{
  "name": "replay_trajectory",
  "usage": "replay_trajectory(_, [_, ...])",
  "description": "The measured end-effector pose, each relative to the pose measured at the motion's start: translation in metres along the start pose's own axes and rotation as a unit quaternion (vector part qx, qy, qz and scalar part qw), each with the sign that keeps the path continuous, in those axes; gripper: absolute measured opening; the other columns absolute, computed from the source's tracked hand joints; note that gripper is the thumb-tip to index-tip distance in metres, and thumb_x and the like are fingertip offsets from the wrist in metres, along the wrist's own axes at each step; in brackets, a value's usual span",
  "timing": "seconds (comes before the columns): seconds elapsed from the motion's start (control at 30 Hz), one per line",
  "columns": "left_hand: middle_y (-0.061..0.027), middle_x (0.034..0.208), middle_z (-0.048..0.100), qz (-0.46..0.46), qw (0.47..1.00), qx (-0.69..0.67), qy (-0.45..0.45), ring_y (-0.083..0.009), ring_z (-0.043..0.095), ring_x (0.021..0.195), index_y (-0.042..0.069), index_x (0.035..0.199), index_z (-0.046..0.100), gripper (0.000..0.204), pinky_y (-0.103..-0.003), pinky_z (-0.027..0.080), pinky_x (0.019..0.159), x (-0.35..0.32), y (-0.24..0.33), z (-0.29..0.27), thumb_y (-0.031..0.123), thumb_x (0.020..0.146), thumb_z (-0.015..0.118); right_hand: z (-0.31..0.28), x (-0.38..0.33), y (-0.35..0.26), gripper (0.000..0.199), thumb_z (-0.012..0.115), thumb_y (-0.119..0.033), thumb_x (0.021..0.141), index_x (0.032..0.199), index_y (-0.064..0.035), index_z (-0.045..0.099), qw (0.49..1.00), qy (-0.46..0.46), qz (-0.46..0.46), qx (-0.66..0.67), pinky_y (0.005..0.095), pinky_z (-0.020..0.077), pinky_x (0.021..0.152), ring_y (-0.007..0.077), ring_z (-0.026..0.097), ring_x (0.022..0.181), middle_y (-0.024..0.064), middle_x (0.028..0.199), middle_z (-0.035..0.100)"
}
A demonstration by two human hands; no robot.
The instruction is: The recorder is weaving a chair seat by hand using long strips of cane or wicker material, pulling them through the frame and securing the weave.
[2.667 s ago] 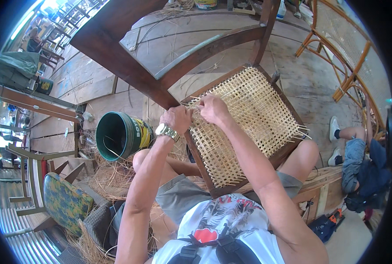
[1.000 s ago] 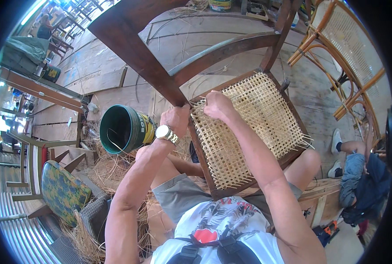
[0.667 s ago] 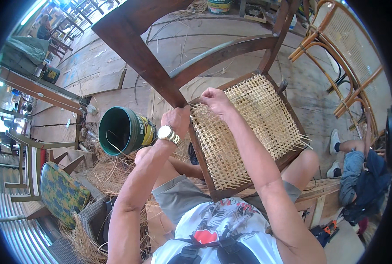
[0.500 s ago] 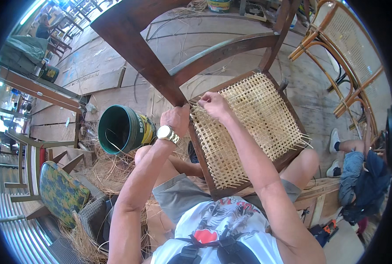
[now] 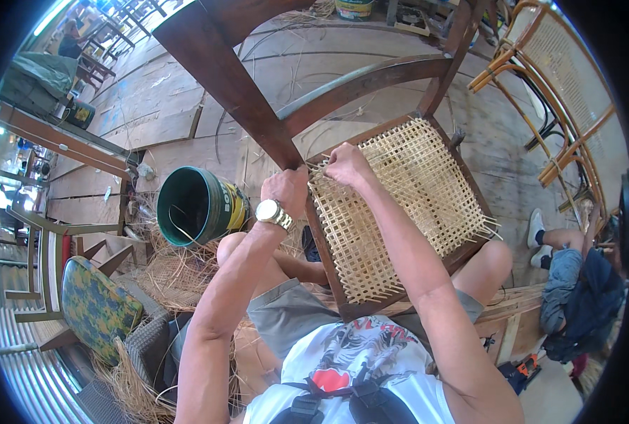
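In front of me a dark wooden chair (image 5: 219,78) leans across my lap. Pale woven cane (image 5: 392,212) fills its seat frame, with loose strand ends sticking out at the near and right edges. My left hand (image 5: 285,189), wearing a metal wristwatch (image 5: 267,210), is closed on the frame at the far left corner, by the foot of the back post; its fingertips are hidden. Just right of it, my right hand (image 5: 348,166) is pinched over the weave's far left corner, on what looks like a thin cane strand.
Left of the chair stands a green bucket (image 5: 187,208) beside cane scraps (image 5: 180,272). A camouflage-patterned cushion (image 5: 101,307) lies at the left. Rattan furniture (image 5: 548,92) stands at the right, above a seated person's leg (image 5: 562,239). Wooden boards (image 5: 155,106) cover the floor.
My right hand has dipped slightly and curled tighter at the weave's corner. The left hand keeps its place on the frame. The whole view has shifted a little.
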State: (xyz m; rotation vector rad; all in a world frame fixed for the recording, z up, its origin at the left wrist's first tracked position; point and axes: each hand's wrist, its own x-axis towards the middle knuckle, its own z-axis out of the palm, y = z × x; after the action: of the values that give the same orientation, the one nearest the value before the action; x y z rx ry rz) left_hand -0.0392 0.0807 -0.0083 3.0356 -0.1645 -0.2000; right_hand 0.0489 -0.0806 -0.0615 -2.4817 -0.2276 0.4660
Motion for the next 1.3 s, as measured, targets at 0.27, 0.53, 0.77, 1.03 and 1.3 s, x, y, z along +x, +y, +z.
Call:
replay_trajectory(0.27, [-0.0156, 0.087, 0.073, 0.012, 0.999, -0.013, 0.049, -0.0352, 0.073, 0.084, 0.005, 0.099, 0.066, 0.014, -0.047, 0.057, 0.072, -0.006, -0.01, 0.013, 0.013, 0.091, 0.057, -0.003, 0.002, -0.009, 0.019, 0.082, -0.028, 0.076, 0.087, -0.0132, 0.08, 0.994, -0.057, 0.001, -0.09, 0.0385, 0.0566, 0.087, 0.0287, 0.07, 0.1, 0.0162, 0.101, 0.073])
replay_trajectory(0.53, [-0.0123, 0.088, 0.073, -0.028, 0.99, 0.124, 0.058, -0.0267, 0.074, 0.081, 0.006, 0.098, 0.065, 0.011, -0.041, 0.056, 0.069, -0.004, 0.008, 0.028, 0.013, 0.091, 0.059, 0.012, -0.025, -0.009, 0.024, 0.08, -0.032, 0.082, 0.094, -0.0112, 0.075, 0.995, 0.032, -0.059, -0.073, 0.0423, 0.0552, 0.086, 0.0316, 0.068, 0.098, 0.0134, 0.104, 0.068])
replay_trajectory(0.77, [-0.0132, 0.08, 0.075, -0.114, 0.991, 0.038, 0.067, -0.027, 0.075, 0.078, 0.01, 0.084, 0.077, 0.024, -0.039, 0.057, 0.068, 0.003, 0.014, 0.03, 0.024, 0.094, 0.061, 0.045, -0.037, 0.012, 0.02, 0.072, -0.025, 0.085, 0.092, -0.0063, 0.068, 0.969, 0.2, -0.143, -0.007, 0.0481, 0.0491, 0.09, 0.0326, 0.064, 0.099, 0.0143, 0.103, 0.064])
replay_trajectory(1.03, [-0.015, 0.085, 0.075, -0.112, 0.992, 0.024, 0.047, -0.0308, 0.075, 0.083, 0.01, 0.085, 0.079, 0.025, -0.042, 0.058, 0.071, 0.009, 0.025, 0.019, 0.025, 0.093, 0.061, 0.043, -0.038, 0.012, 0.02, 0.066, -0.025, 0.083, 0.092, -0.0065, 0.068, 0.968, 0.209, -0.142, -0.002, 0.0498, 0.0466, 0.091, 0.0335, 0.062, 0.098, 0.015, 0.098, 0.064])
replay_trajectory(1.3, [-0.0124, 0.081, 0.074, -0.039, 0.987, 0.1, 0.117, -0.0305, 0.073, 0.074, 0.011, 0.085, 0.071, 0.04, -0.044, 0.058, 0.064, -0.028, -0.019, -0.013, 0.043, 0.101, 0.053, 0.041, -0.055, 0.021, 0.012, 0.066, -0.02, 0.084, 0.09, -0.0097, 0.068, 0.947, 0.228, -0.225, -0.033, 0.0471, 0.0475, 0.084, 0.0305, 0.064, 0.094, 0.0115, 0.092, 0.064])
